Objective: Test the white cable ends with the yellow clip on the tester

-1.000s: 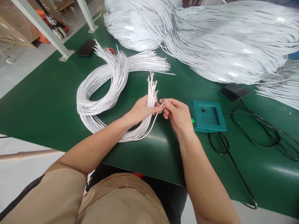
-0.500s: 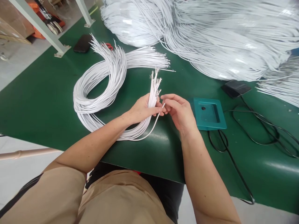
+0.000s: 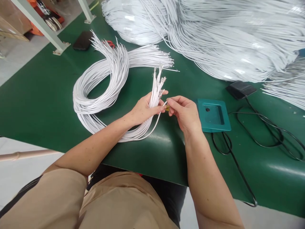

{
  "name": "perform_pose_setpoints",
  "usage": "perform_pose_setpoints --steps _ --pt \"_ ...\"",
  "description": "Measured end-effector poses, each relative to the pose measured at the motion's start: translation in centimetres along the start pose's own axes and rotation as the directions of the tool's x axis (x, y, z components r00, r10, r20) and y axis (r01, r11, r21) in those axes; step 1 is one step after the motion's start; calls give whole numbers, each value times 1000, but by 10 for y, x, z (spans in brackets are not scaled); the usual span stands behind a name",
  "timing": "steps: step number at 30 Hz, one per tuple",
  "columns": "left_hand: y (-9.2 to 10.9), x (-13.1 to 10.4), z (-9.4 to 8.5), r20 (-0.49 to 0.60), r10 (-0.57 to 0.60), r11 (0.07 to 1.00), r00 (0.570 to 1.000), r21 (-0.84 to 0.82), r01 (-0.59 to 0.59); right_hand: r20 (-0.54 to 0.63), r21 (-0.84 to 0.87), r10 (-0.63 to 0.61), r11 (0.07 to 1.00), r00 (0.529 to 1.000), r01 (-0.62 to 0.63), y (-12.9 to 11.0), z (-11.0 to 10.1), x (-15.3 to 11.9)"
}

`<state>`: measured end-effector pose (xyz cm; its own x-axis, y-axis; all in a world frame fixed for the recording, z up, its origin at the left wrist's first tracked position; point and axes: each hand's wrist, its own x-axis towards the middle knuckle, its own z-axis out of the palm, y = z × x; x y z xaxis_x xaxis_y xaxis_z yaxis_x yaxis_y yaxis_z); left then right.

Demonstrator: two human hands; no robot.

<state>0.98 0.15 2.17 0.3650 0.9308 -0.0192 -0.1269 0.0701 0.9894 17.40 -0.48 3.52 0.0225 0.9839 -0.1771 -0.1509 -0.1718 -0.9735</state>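
My left hand [image 3: 144, 110] is closed around a bundle of white cables [image 3: 155, 87], whose frayed, silvery stripped ends stick up above the fingers. One single white cable [image 3: 157, 120] bows away from that bundle, its tip rising past my left thumb. At this tip my right hand [image 3: 187, 112] is pinched, thumb against fingertips. A small yellowish bit [image 3: 167, 108] shows between the two hands, too small to name. From the left hand the bundle runs down and left into a large loose coil [image 3: 81, 95] lying on the green table [image 3: 43, 108].
Big heaps of white cable [image 3: 228, 41] fill the back. Right of my right hand sits a teal square tray [image 3: 200, 116], near a black block [image 3: 240, 90] and black cords [image 3: 241, 173]. Beyond the coil lie a dark flat object [image 3: 82, 40] and red handles [image 3: 111, 44].
My right fingers have closed in at the single cable's tip, and the yellowish bit now shows there. My left index finger has stretched out. The whole view has shifted slightly.
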Motion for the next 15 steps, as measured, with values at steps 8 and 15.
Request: perform_pose_setpoints --steps 8,15 --pt "0 1 0 18 -12 1000 1000 9 11 9 -9 51 999 999 -51 -3 1 0" --pt "0 3 -4 13 -36 999 999 1 36 56 -213 -14 977 998 26 -3 1 -3"
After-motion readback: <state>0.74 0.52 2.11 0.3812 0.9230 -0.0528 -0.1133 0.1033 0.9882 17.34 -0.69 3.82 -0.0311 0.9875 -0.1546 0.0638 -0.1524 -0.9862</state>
